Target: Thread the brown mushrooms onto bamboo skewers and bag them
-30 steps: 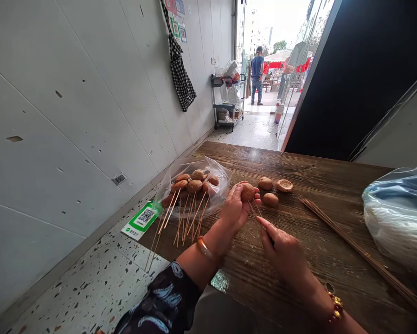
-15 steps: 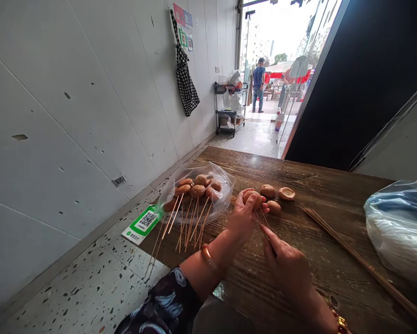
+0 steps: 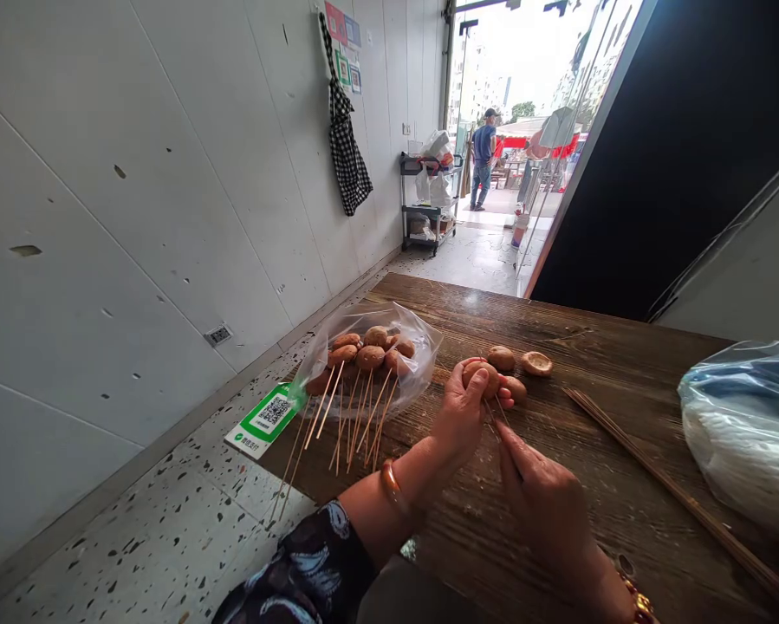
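A round brown mushroom cap (image 3: 478,378) is gripped in my left hand (image 3: 462,407), thumb across its near side. My right hand (image 3: 540,482) is closed around thin wooden skewers (image 3: 501,411), whose upper ends run into the cap; a fine tip shows just above it. Just beyond my left fingers lie loose mushroom caps (image 3: 502,358), with one hollow-side-up cap (image 3: 536,363) beside them. To the left, a clear plastic bag (image 3: 421,334) holds several skewered mushrooms (image 3: 370,357), their sticks (image 3: 361,420) pointing toward me.
A bundle of bare skewers (image 3: 662,477) lies along the right of the wooden table (image 3: 597,338). Beyond it sits a plastic bag of white items (image 3: 746,425). A QR-code card (image 3: 269,416) rests at the table's left edge. A cart (image 3: 430,204) and a person (image 3: 483,159) are near the doorway.
Both hands have shifted slightly right, with the mushroom cap and skewers. A skewer tip now shows above the cap. The person outside has turned a little.
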Available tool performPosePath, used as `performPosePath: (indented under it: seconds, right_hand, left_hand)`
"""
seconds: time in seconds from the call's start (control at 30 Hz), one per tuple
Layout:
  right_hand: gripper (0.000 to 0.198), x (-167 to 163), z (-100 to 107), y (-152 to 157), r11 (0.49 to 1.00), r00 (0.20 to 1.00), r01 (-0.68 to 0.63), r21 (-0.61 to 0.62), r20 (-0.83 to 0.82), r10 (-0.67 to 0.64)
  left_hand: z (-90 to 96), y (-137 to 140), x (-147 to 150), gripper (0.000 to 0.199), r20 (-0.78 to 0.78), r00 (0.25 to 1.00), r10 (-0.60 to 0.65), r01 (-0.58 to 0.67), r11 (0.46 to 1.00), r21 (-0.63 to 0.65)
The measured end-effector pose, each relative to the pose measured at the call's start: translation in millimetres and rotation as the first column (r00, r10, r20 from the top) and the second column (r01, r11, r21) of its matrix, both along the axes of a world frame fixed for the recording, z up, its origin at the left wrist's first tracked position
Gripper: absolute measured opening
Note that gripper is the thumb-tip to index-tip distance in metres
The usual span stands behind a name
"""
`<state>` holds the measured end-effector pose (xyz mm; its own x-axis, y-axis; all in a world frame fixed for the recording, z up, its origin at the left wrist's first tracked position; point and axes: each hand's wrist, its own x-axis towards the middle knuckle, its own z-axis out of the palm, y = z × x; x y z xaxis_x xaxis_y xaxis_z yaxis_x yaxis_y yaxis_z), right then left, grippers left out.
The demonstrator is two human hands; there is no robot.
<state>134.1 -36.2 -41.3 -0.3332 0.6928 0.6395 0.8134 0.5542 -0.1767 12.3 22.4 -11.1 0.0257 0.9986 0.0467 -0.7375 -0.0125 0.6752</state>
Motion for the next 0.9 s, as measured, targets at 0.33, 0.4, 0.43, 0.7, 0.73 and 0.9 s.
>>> performPosePath:
  seconds: [0.33,0.4,0.43,0.7,0.73,0.9]
  right_hand:
    - [0.036,-2,4,2,1.0,1.0,0.008,0.011,-0.014,-0.007]
    - [0.036,-2,5,3,1.0,1.0,-0.006,0.011,-0.012,0.006]
    - [0.036,-2,5,3,1.0,1.0,-0.01,0.007,-0.015,0.01]
    - [0.036,1,6,5,0.999,0.998,0.0,-0.044,-0.062,-0.003]
    - [0.036,1,5,5,0.999,0.998,0.0,-0.041,-0.061,-0.002]
    - [0.035,1,5,6,0.999,0.996,0.024,-0.044,-0.081,-0.027]
  left_hand:
    - [0.8,-4,4,0.052,-0.003,1.0,-0.015,0.015,1.0,0.018]
    - [0.5,-5,4,0.05,-0.002,1.0,-0.012,0.012,1.0,0.024]
    - [0.5,-5,5,0.049,-0.003,1.0,-0.014,0.014,1.0,0.027]
    - [1.6,-11,10,0.051,-0.021,0.998,-0.052,0.051,0.999,-0.002]
    - [1.8,-11,10,0.051,-0.02,0.998,-0.054,0.054,0.999,-0.005]
    - [1.4,-10,10,0.047,-0.022,0.998,-0.06,0.06,0.998,-0.006]
